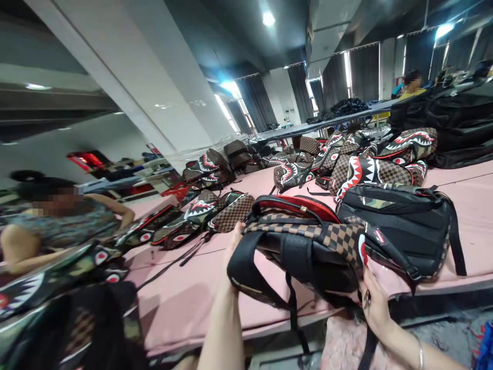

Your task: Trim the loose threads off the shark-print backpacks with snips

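Note:
A brown-and-black checkered backpack (339, 237) with black shoulder straps is tilted over the near edge of the pink-covered table (181, 318). Its top is unzipped, showing a red lining. My left hand (235, 240) is closed on the backpack's left end, its fingers partly hidden behind it. At the right end, my right hand (374, 303) grips the lower side, with a small dark object, too small to name, showing at its fingers. Just right of it lies another backpack (404, 231), black back panel and straps up.
Several checkered backpacks with shark-mouth prints (362, 172) lie across the table. Camouflage bags (73, 272) are piled at the near left, beside a seated person (65, 216). Black bags (454, 123) are stacked at the far right. A slanting pillar (154, 77) rises behind.

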Demonstrator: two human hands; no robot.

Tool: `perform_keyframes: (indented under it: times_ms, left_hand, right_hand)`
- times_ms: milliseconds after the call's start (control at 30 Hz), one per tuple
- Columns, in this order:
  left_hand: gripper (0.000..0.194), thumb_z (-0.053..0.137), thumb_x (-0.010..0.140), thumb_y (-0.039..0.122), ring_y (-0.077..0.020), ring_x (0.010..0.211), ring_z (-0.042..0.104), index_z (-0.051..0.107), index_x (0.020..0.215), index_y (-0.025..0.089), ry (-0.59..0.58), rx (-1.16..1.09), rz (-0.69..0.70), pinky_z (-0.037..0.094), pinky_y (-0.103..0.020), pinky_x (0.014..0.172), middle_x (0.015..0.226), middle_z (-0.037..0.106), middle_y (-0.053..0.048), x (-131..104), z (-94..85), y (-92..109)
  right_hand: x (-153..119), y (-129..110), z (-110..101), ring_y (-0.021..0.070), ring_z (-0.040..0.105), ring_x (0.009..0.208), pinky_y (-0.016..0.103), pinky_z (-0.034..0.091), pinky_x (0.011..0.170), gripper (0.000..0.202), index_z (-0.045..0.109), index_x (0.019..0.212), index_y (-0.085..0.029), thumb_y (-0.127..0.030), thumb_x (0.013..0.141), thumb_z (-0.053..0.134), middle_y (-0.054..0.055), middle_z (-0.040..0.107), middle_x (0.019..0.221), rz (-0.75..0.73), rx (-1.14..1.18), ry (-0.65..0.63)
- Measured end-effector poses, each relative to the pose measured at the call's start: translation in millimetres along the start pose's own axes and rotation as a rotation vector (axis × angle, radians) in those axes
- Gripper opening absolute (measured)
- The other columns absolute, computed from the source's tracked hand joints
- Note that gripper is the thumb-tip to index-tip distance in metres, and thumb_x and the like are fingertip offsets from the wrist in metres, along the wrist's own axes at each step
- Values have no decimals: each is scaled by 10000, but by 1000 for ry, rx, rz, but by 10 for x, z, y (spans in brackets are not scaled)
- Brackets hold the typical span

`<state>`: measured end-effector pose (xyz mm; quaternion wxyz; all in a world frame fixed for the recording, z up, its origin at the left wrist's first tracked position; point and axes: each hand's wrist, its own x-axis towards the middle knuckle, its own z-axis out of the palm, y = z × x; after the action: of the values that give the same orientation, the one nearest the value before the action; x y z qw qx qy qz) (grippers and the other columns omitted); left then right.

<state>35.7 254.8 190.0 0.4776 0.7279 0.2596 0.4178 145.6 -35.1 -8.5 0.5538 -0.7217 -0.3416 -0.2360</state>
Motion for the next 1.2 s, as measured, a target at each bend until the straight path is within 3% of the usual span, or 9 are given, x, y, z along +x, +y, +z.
perform_keyframes:
  times_ms: [100, 233, 300, 433, 600, 733, 900, 1067, 1200]
  left_hand:
    - [397, 647, 662, 405, -212, 831, 634, 640, 975, 161, 88, -13, -38, 493, -380, 819, 922, 673, -86, 175, -113, 249]
    - [248, 600, 738, 347, -152, 763, 618, 647, 875, 145, 465, -27, 384, 487, -349, 822, 836, 660, -49, 47, -90, 642]
    - [182, 610, 746, 302, -152, 801, 612, 648, 872, 176, 326, 112, 576, 484, -329, 822, 849, 659, -34, -133, 28, 821]
    - [272, 666, 710, 256, -181, 884, 605, 627, 976, 221, -202, 384, 825, 489, -330, 817, 925, 662, -40, -451, 340, 1048]
    - [225, 665, 713, 278, -176, 880, 615, 627, 926, 217, -393, 487, 895, 500, -306, 802, 926, 662, -47, -528, 544, 1184]
    - [48, 593, 773, 230, -150, 817, 622, 620, 807, 209, -388, 556, 942, 513, -280, 743, 881, 660, -36, -593, 630, 1240]
    - [88, 501, 815, 159, -147, 780, 588, 529, 734, 178, -157, 657, 986, 490, -285, 711, 826, 625, -49, -717, 822, 1169]
    - [118, 413, 852, 154, -150, 819, 566, 473, 755, 185, -58, 455, 820, 472, -309, 753, 829, 593, -44, -717, 936, 1093]
    - [151, 449, 833, 126, -180, 1032, 527, 493, 964, 186, -60, 347, 893, 427, -385, 903, 1067, 561, -81, -773, 971, 925]
  right_hand:
    - [-134, -14, 37, 263, 450, 1198, 465, 465, 924, 564, 264, 1388, -213, -122, 852, 415, 107, 479, 1303, -36, -12, -62]
    - [14, -101, 5, 277, 415, 1224, 473, 464, 924, 577, 224, 1400, -184, -127, 858, 413, 128, 445, 1327, -17, -55, -122]
    - [56, -140, 6, 276, 413, 1226, 475, 460, 926, 572, 221, 1401, -188, -119, 862, 402, 130, 445, 1328, -23, -63, -132]
    - [14, -199, 9, 276, 432, 1213, 472, 457, 925, 562, 247, 1395, -184, -120, 860, 409, 141, 465, 1310, -31, -44, -150]
    - [161, -268, -218, 259, 523, 1127, 410, 495, 875, 455, 433, 1298, -159, -144, 843, 414, 142, 544, 1231, 12, 45, -217]
    - [623, -354, -574, 200, 636, 819, 315, 518, 707, 297, 545, 1084, -185, -158, 824, 403, 76, 663, 915, 136, 137, -312]
    - [1273, -530, -850, 153, 575, 693, 264, 457, 658, 209, 519, 933, -218, -298, 747, 572, -2, 619, 798, 219, 213, -477]
    - [1605, -654, -818, 140, 537, 799, 256, 431, 729, 214, 513, 970, -206, -309, 783, 527, 7, 580, 893, 217, 438, -473]
    - [1552, -698, -669, 96, 435, 581, 222, 390, 584, 209, 528, 954, -191, -317, 788, 545, -46, 453, 646, 271, 560, -416]
